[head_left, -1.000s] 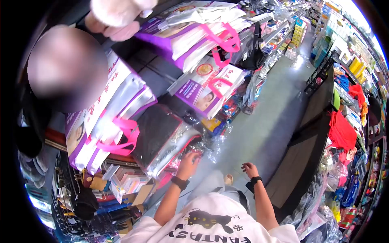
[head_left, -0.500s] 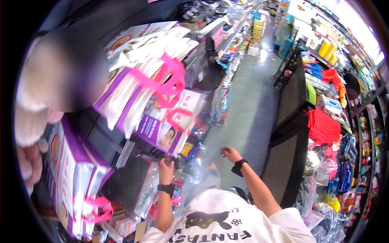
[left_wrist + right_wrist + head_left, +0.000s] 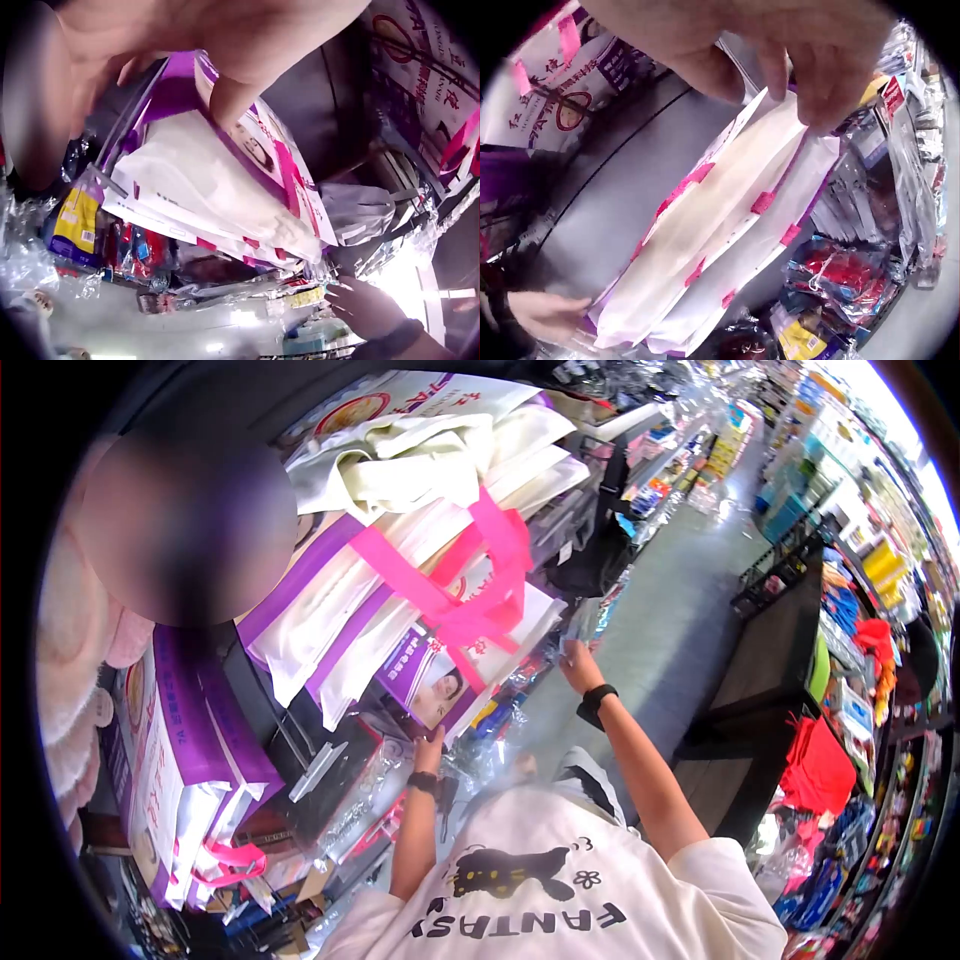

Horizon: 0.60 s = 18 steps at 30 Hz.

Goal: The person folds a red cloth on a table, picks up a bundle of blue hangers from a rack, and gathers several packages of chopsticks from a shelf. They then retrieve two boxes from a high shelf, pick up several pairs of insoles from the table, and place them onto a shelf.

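A small stack of white-and-purple tote bags [image 3: 436, 682] with pink handles and a printed face lies near the display's aisle edge. My left hand [image 3: 428, 752] grips its near corner; the left wrist view has the thumb on the printed side of the tote bags [image 3: 196, 176] and the fingers on the other. At the far end, my right hand [image 3: 580, 668] pinches a corner of the stack. In the right wrist view, that hand [image 3: 780, 52] has its fingertips over the edge of the white panels [image 3: 705, 217]. Larger bags partly cover the stack in the head view.
A bigger pile of similar tote bags [image 3: 400, 550] lies beside the stack, and others [image 3: 190, 760] stand at left near a pale plush toy [image 3: 75, 630]. Plastic-wrapped packets [image 3: 495, 715] lie below. The aisle floor [image 3: 660, 620] runs to my right, past a dark shelf unit [image 3: 755, 690].
My left hand has moved from the wrapped goods to the near corner of the tote bags. The right hand has reached forward from over the aisle to their far end. The view has shifted.
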Each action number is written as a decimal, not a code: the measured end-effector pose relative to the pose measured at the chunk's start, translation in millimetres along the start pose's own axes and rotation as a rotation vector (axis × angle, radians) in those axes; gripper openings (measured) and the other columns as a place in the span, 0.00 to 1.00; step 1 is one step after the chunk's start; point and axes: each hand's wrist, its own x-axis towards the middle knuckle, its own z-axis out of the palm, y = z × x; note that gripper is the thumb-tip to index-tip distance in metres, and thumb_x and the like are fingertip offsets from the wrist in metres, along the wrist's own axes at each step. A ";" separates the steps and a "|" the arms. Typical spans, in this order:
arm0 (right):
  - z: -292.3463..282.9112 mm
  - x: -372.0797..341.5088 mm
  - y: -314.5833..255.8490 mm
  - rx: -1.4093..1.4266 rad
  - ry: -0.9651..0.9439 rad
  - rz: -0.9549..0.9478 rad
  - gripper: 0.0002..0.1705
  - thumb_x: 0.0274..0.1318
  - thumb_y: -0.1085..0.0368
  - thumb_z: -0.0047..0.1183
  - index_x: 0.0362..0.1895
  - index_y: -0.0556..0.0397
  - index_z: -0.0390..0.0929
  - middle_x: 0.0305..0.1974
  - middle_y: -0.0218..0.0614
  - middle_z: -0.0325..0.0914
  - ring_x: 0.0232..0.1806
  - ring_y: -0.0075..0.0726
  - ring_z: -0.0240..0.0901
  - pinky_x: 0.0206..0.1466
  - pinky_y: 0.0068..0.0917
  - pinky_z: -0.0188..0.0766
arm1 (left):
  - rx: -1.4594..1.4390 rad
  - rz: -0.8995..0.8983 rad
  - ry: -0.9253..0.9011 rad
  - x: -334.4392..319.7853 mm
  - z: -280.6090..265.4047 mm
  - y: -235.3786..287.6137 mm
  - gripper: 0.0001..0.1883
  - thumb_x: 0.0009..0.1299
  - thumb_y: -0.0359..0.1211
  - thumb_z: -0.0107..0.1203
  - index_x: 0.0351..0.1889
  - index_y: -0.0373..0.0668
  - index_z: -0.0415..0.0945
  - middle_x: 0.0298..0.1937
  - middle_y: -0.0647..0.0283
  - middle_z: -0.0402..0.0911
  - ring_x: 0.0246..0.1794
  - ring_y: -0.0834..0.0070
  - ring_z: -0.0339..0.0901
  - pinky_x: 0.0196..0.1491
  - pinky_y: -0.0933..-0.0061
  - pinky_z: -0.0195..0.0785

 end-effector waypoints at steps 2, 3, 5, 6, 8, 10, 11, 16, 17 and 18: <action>9.4 27.8 4.5 0.117 0.026 0.092 0.24 0.45 0.64 0.50 0.46 0.61 0.60 0.41 0.53 0.65 0.46 0.55 0.61 0.49 0.36 0.60 | -0.119 -0.132 0.031 -7.1 5.1 2.1 0.30 0.56 0.49 0.54 0.48 0.39 0.60 0.41 0.59 0.66 0.41 0.67 0.64 0.41 0.57 0.63; 14.5 41.4 7.7 0.117 0.055 0.085 0.25 0.45 0.63 0.50 0.48 0.61 0.59 0.41 0.54 0.65 0.47 0.55 0.61 0.50 0.36 0.60 | -0.208 -0.134 -0.001 -20.1 5.8 17.0 0.30 0.56 0.49 0.54 0.48 0.39 0.60 0.41 0.59 0.65 0.42 0.67 0.64 0.41 0.57 0.63; 19.7 65.4 12.4 0.080 0.083 0.077 0.31 0.45 0.58 0.51 0.50 0.63 0.57 0.40 0.54 0.67 0.45 0.55 0.64 0.48 0.36 0.62 | -0.387 -0.138 -0.060 -45.2 5.4 44.1 0.30 0.56 0.49 0.55 0.49 0.40 0.60 0.42 0.60 0.65 0.42 0.68 0.64 0.41 0.59 0.63; 19.2 74.2 7.6 0.116 0.027 0.202 0.33 0.45 0.55 0.51 0.50 0.63 0.56 0.40 0.55 0.68 0.44 0.55 0.65 0.47 0.36 0.62 | -0.351 -0.134 -0.024 -46.6 7.7 43.8 0.29 0.56 0.49 0.55 0.49 0.41 0.60 0.41 0.61 0.65 0.41 0.69 0.64 0.41 0.59 0.63; 12.7 94.7 -7.7 0.179 -0.080 0.448 0.36 0.45 0.50 0.51 0.51 0.64 0.55 0.41 0.56 0.69 0.43 0.55 0.67 0.45 0.35 0.64 | -0.278 -0.117 0.046 -40.3 15.2 42.9 0.28 0.57 0.49 0.54 0.49 0.43 0.60 0.39 0.62 0.66 0.38 0.69 0.65 0.40 0.59 0.62; 42.5 108.9 24.1 0.208 -0.111 0.508 0.33 0.45 0.47 0.49 0.44 0.65 0.62 0.32 0.50 0.74 0.33 0.47 0.72 0.37 0.33 0.67 | -0.222 -0.052 0.142 -35.8 21.6 34.5 0.28 0.58 0.48 0.53 0.48 0.37 0.62 0.41 0.58 0.70 0.40 0.66 0.67 0.42 0.64 0.61; 43.4 114.4 26.1 0.317 -0.248 0.601 0.29 0.46 0.48 0.49 0.40 0.64 0.65 0.30 0.47 0.74 0.29 0.42 0.73 0.32 0.31 0.68 | -0.189 0.020 0.195 -33.4 24.6 34.5 0.28 0.58 0.48 0.53 0.48 0.35 0.62 0.42 0.56 0.70 0.41 0.65 0.68 0.43 0.66 0.61; 87.9 122.8 72.6 0.404 -0.227 0.431 0.15 0.49 0.58 0.50 0.25 0.59 0.72 0.17 0.34 0.73 0.14 0.26 0.69 0.16 0.21 0.62 | -0.065 0.053 0.367 -40.6 29.2 62.1 0.27 0.60 0.44 0.49 0.48 0.29 0.63 0.44 0.48 0.72 0.45 0.62 0.70 0.46 0.72 0.60; 75.3 121.7 58.4 0.478 -0.240 0.441 0.14 0.48 0.58 0.50 0.24 0.59 0.72 0.17 0.34 0.73 0.14 0.26 0.69 0.16 0.21 0.61 | -0.106 0.185 0.386 -32.6 28.9 55.6 0.25 0.60 0.44 0.48 0.44 0.31 0.63 0.38 0.42 0.72 0.42 0.51 0.70 0.41 0.64 0.61; 58.2 124.3 40.4 0.550 -0.249 0.450 0.14 0.48 0.59 0.51 0.24 0.59 0.72 0.17 0.35 0.73 0.14 0.25 0.69 0.15 0.21 0.60 | -0.112 0.238 0.401 -34.4 27.7 62.5 0.23 0.60 0.42 0.48 0.42 0.31 0.63 0.37 0.42 0.72 0.42 0.50 0.69 0.42 0.65 0.60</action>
